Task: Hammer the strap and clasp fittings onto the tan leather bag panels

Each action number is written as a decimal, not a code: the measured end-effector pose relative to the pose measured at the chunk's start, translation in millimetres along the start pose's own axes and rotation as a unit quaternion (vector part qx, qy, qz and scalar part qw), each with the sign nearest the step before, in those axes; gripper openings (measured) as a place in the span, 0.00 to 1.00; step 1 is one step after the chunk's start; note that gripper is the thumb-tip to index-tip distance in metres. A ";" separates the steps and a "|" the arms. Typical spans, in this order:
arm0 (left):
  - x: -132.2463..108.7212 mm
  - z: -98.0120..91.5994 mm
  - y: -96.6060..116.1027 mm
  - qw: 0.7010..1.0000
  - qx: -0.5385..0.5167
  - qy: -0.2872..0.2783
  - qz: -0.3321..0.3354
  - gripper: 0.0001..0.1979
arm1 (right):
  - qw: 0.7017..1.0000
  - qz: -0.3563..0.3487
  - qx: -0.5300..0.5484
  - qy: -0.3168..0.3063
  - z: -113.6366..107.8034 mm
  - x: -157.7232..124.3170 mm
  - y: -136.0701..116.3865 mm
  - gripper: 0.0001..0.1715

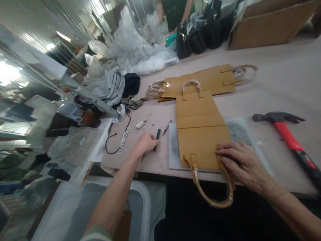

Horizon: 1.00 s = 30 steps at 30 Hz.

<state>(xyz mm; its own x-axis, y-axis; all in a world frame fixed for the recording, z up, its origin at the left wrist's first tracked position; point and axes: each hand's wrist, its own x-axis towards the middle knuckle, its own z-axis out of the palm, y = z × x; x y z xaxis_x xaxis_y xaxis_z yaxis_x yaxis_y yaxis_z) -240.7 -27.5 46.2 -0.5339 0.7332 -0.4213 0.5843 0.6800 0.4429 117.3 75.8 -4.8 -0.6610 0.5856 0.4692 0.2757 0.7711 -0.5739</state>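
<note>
A tan handbag body [200,115] lies flat, opened out, across a pale board [238,129] at the table's front edge. Its near handle [213,202], wrapped in clear film, hangs over that edge. My right hand [240,162] rests on the bag's right side, fingers stretched over the base of this handle. To the left, my left hand [146,144] pinches a thin dark tool [157,135] lying on the table. Close by are a slim metal-tipped tool [167,127] and a small white bottle [140,124].
More tan bags [200,80] are stacked behind. A red-handled claw hammer [288,134] lies at right. Black handbags [184,42], plastic wrapping [140,50] and a cardboard box [271,26] stand farther back, near another person [175,13]. A grey bin [144,194] sits below the table's left front.
</note>
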 end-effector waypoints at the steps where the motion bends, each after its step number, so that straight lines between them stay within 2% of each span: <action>1: -2.4 -1.1 -5.2 0.997 -0.082 -0.008 0.000 0.11 | 1.000 0.001 0.001 -0.001 0.6 -0.3 0.1 0.10; 3: -9.5 -1.8 -14.9 0.966 -0.256 -0.026 0.015 0.14 | 1.000 0.001 0.001 -0.003 1.6 -0.8 0.1 0.10; 6: -24.0 2.2 -21.9 0.888 -0.455 -0.052 0.048 0.23 | 1.000 0.005 0.001 -0.003 2.2 -1.1 -0.9 0.10; 10: -40.9 16.8 -14.6 0.804 -0.586 -0.072 0.073 0.27 | 1.000 0.015 0.007 0.001 1.5 -0.5 -4.0 0.10; 13: -46.5 31.1 -5.5 0.767 -0.629 -0.087 0.093 0.28 | 1.000 0.017 0.010 -0.003 0.4 0.7 -7.0 0.09; 15: -47.4 40.4 -0.7 0.759 -0.635 -0.099 0.105 0.28 | 1.000 0.018 0.010 -0.009 -0.4 1.4 -8.9 0.09; 21: -48.4 61.1 13.1 0.762 -0.624 -0.122 0.127 0.24 | 1.000 0.028 0.006 -0.013 -2.0 1.7 -14.3 0.09; 25: -53.5 70.9 30.9 0.753 -0.632 -0.122 0.133 0.23 | 0.999 0.029 0.009 -0.012 -3.0 1.8 -17.7 0.09; 30: -60.3 85.8 56.5 0.758 -0.624 -0.108 0.158 0.21 | 0.999 0.026 0.019 -0.011 -2.9 1.8 -18.2 0.08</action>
<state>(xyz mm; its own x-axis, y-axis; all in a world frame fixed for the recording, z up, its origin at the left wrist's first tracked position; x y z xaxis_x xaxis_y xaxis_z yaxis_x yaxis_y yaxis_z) -123.0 -34.1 28.6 -0.2974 0.9339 -0.1987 -0.4432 0.0493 0.8951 113.2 63.5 8.4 -0.6612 0.6193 0.4233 0.2846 0.7292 -0.6223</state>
